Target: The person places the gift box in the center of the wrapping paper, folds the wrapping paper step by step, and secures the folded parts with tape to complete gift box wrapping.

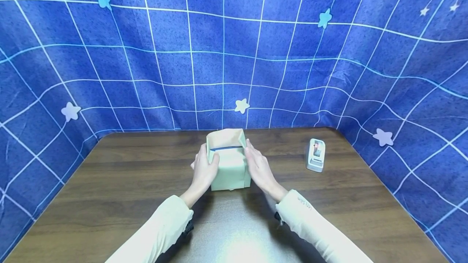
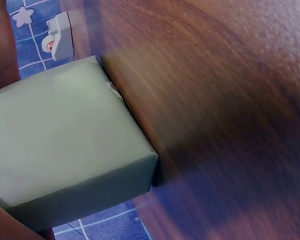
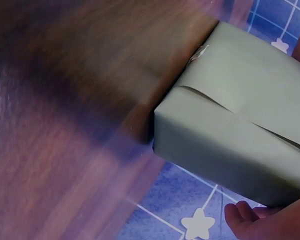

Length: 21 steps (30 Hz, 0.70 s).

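A box wrapped in pale green paper (image 1: 229, 169) stands on the table, its paper sleeve open at the top. Inside that opening a dark blue edge (image 1: 226, 148) shows. The left hand (image 1: 204, 169) grips the box's left side, thumb over the front corner. Against the right side lies the right hand (image 1: 260, 169), its fingers stretched out along the paper. A long paper seam (image 3: 230, 110) runs down the front face in the right wrist view. Near the bottom edge is a small shiny, crinkled spot (image 3: 199, 54). What lies deeper inside the wrapping is hidden.
A white tape dispenser (image 1: 315, 155) stands at the right of the brown wooden table (image 1: 146, 182). Blue cloth (image 1: 204, 68) with white lines and stars hangs behind the table and along both sides.
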Each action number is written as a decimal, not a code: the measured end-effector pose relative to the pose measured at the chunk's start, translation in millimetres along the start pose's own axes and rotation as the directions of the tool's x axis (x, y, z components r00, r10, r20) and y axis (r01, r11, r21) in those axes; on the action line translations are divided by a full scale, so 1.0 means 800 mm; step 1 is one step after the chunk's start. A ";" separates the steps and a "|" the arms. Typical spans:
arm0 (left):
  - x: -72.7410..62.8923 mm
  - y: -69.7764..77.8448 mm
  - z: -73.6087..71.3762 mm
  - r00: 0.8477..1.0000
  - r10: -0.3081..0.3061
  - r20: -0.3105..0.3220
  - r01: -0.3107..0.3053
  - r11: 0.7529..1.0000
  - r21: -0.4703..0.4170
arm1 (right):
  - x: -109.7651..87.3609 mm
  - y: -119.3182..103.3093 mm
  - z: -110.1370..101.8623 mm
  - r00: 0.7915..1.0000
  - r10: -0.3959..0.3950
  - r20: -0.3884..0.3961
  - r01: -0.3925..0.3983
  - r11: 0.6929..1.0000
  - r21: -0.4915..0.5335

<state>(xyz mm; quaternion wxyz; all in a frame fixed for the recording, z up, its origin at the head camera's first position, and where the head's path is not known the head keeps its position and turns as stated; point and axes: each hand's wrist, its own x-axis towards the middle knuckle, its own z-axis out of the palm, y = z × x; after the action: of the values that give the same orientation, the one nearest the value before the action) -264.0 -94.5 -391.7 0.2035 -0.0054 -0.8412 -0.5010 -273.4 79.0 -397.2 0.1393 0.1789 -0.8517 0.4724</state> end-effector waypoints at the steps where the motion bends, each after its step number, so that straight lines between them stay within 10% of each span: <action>1: 0.000 0.000 0.000 1.000 -0.001 0.001 0.001 1.000 -0.001 | 0.000 0.001 -0.001 1.000 0.004 -0.008 -0.004 1.000 0.020; 13: 0.000 -0.001 0.001 1.000 0.013 0.004 -0.013 1.000 0.002 | 0.002 -0.006 -0.007 0.987 0.123 0.098 -0.153 0.904 0.399; 21: 0.000 -0.001 0.001 1.000 0.019 0.004 -0.019 1.000 0.007 | 0.003 -0.023 -0.021 0.982 0.115 0.151 -0.164 0.913 0.374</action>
<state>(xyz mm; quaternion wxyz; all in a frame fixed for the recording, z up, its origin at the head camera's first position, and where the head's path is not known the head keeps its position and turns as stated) -264.2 -94.6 -392.8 0.2066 -0.0136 -0.8433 -0.4959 -266.3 83.9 -373.9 0.0135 0.1709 -0.7600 0.6269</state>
